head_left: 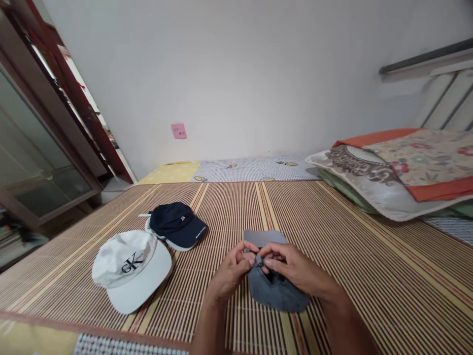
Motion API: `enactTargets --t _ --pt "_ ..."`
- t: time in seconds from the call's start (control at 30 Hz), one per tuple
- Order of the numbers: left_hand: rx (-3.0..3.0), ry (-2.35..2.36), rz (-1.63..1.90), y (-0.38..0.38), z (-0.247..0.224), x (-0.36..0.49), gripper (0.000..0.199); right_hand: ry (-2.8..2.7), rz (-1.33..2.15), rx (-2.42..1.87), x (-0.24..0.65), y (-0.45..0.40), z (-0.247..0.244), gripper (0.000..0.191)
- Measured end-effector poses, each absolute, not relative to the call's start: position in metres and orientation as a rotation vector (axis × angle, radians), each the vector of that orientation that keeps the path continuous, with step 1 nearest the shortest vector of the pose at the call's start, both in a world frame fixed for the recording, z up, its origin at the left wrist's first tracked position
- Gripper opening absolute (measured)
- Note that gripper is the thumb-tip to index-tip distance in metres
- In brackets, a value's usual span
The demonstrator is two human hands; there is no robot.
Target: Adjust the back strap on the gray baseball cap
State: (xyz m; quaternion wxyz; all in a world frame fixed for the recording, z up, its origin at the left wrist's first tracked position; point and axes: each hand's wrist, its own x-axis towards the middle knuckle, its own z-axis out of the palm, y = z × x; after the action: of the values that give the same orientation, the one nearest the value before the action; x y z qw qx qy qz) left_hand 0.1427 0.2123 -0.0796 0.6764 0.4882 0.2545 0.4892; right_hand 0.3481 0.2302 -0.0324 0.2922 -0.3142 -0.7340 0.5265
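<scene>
A grey-blue cap [275, 292] lies on the striped bamboo mat, its lighter brim [264, 237] pointing toward the wall. Over its back opening, my left hand [233, 268] pinches the cap's strap [259, 260] from the left. My right hand [293, 266] pinches the same strap from the right, with the thumbs and index fingers of both hands close together. A white cap [131, 270] with dark letters rests to the left of my hands. Behind it sits a navy cap [176, 223], partly covering another light-coloured cap [151, 228].
The bamboo mat [221, 212] covers the bed. Pillows [369, 172] and folded floral fabric [432, 158] are piled at the right, by a white headboard [447, 98]. A pink note [179, 131] is stuck on the wall. A glass-panelled door [33, 153] stands at the left.
</scene>
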Motion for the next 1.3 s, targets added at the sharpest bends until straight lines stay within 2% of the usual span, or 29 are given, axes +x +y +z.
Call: enactTargets --t 0.13,1.03,1.3 --pt "1.141 0.67 1.111 0.215 -0.083 0.139 0.031 -1.834 1.474 -0.839 0.349 0.232 -0.037 0.013" --pt "1.02 0.691 1.208 0.215 -0.078 0.151 0.038 -1.854 1.317 -0.935 0.35 0.231 -0.031 0.017" --pt "1.111 0.698 1.202 0.217 -0.082 0.143 0.034 -1.855 1.239 -0.976 0.366 0.238 -0.04 0.021"
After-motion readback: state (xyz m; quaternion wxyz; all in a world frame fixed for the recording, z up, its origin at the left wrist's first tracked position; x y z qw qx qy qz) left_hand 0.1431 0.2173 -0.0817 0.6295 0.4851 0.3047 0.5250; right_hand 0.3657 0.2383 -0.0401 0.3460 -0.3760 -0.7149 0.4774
